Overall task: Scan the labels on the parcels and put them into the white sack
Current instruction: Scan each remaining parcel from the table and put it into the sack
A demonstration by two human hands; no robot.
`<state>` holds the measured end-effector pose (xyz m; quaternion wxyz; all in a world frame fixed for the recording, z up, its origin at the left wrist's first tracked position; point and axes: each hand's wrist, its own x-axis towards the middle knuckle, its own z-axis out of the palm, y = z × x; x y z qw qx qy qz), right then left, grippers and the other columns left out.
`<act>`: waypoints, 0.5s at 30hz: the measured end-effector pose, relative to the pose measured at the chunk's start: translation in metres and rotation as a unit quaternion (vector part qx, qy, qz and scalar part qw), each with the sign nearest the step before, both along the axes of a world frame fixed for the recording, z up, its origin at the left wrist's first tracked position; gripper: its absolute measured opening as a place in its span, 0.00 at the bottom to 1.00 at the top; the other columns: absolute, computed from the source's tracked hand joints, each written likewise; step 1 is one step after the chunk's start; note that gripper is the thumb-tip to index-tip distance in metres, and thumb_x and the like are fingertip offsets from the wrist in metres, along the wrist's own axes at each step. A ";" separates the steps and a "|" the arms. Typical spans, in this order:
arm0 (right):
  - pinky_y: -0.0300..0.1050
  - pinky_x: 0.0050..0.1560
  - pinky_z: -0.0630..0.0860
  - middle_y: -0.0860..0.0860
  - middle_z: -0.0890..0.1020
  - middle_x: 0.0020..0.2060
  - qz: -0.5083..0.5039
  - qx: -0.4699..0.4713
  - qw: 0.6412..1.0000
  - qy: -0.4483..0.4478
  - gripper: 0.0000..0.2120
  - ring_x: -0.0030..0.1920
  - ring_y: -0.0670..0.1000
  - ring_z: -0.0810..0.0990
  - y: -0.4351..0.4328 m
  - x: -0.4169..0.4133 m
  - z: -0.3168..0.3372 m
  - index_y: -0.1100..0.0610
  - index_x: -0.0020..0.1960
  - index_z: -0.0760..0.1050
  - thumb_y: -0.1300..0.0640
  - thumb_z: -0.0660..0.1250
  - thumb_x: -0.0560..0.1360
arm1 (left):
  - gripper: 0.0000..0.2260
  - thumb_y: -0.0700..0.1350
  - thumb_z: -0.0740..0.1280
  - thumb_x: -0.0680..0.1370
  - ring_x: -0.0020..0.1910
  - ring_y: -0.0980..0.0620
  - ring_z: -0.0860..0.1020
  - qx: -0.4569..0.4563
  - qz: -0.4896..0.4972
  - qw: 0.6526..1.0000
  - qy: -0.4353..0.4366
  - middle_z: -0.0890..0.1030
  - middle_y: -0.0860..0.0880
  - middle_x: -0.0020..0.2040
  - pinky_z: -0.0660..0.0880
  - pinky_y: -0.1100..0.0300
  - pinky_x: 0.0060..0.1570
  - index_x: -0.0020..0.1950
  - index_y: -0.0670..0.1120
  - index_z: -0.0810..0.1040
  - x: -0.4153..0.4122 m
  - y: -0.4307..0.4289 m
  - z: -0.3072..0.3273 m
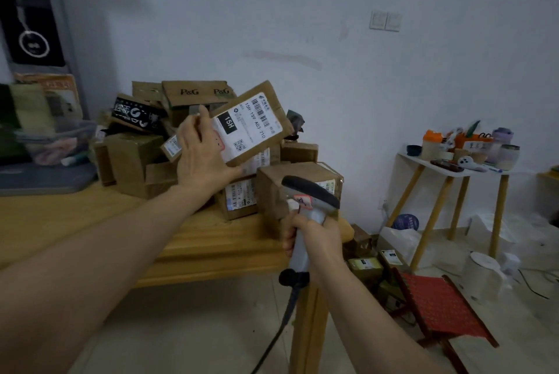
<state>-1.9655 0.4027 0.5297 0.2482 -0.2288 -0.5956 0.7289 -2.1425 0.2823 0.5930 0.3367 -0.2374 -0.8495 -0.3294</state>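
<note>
My left hand (202, 152) grips a flat brown cardboard parcel (260, 107) by its lower left corner and holds it tilted above the pile, its white shipping label (249, 127) facing me. My right hand (314, 240) grips the handle of a grey barcode scanner (308, 195) below and to the right of the parcel, its dark head pointing up toward the label. A heap of brown parcels (169, 162) covers the wooden table (211, 246). White sack material (402, 240) lies on the floor to the right of the table.
A scanner cable (281, 325) hangs down past the table leg. Several small boxes (367, 264) lie on the floor by the table corner. A red folding stool (441, 307) stands to the right, behind it a white side table (435, 166) with cups and jars.
</note>
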 end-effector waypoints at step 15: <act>0.38 0.23 0.71 0.51 0.76 0.22 0.131 -0.056 0.986 0.084 0.07 0.20 0.49 0.73 -0.139 0.013 0.063 0.61 0.40 0.72 0.65 0.72 0.70 | 0.52 0.54 0.81 0.61 0.72 0.39 0.52 0.112 0.155 0.980 -0.056 0.54 0.38 0.73 0.61 0.45 0.69 0.73 0.42 0.52 0.039 -0.114 -0.026</act>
